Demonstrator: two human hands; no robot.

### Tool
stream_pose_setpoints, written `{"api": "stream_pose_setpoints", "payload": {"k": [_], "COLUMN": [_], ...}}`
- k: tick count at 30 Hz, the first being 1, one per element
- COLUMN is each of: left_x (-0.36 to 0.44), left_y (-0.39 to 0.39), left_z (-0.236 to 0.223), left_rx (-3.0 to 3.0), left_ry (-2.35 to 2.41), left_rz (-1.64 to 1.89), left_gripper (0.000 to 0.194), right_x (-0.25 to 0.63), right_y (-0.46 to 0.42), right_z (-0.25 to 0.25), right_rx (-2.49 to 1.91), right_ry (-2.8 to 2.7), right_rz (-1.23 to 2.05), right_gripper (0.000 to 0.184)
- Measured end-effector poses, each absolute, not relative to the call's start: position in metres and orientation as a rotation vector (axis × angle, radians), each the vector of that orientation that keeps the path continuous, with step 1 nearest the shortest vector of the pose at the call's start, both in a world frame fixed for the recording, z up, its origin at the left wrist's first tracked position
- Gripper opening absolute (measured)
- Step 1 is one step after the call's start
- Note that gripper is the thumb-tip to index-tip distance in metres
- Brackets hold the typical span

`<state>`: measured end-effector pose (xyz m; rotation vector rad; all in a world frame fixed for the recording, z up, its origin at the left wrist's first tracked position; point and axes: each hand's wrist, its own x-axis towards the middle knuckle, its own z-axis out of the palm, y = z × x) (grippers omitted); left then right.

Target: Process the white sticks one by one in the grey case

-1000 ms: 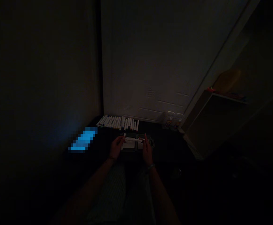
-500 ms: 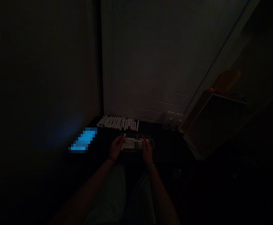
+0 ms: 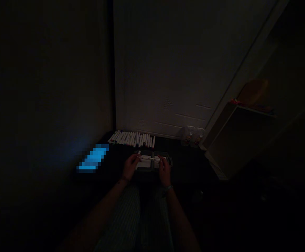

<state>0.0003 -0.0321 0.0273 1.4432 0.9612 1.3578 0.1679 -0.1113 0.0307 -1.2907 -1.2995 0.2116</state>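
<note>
A white marker (image 3: 149, 159) lies nearly level between my hands, its two ends in their fingers. My left hand (image 3: 129, 167) is closed on the left end, and my right hand (image 3: 164, 172) pinches the right end. Below the marker is an open two-part case (image 3: 152, 166) with pale contents in both halves. A second slim white piece shows beside my left fingertips; whether that hand holds it too I cannot tell. Behind the case, several white markers (image 3: 131, 138) with coloured ends are lined up side by side. The dim light hides fine detail.
The dark tabletop (image 3: 189, 168) meets a pale wall panel at the back. A glowing blue, pixelated screen (image 3: 93, 158) is at the left. Two clear packages (image 3: 194, 136) stand at the back right. Farther right is a box-like shelf (image 3: 236, 140) with an orange object (image 3: 253, 91) on top.
My right fingers have curled in closer on the marker's end, with the index finger no longer raised. The marker has turned slightly. My left hand has barely moved.
</note>
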Motion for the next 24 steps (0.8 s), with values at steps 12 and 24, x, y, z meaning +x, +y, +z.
{"api": "stream_pose_setpoints", "payload": {"k": [12, 24], "left_x": [-0.0002, -0.0002], "left_y": [-0.0323, -0.0317], "left_z": [0.0286, 0.0259], "left_rx": [1.487, 1.468], "left_ry": [0.933, 0.937], "left_rz": [1.362, 1.367], "left_gripper": [0.038, 0.036], "right_x": [0.1686, 0.1663], "right_y": [-0.1095, -0.1113], "right_z": [0.0285, 0.0315], "right_rx": [-1.328, -1.294], "right_ry": [-1.288, -1.226], "right_rz": [0.182, 0.381], "right_gripper": [0.032, 0.037]}}
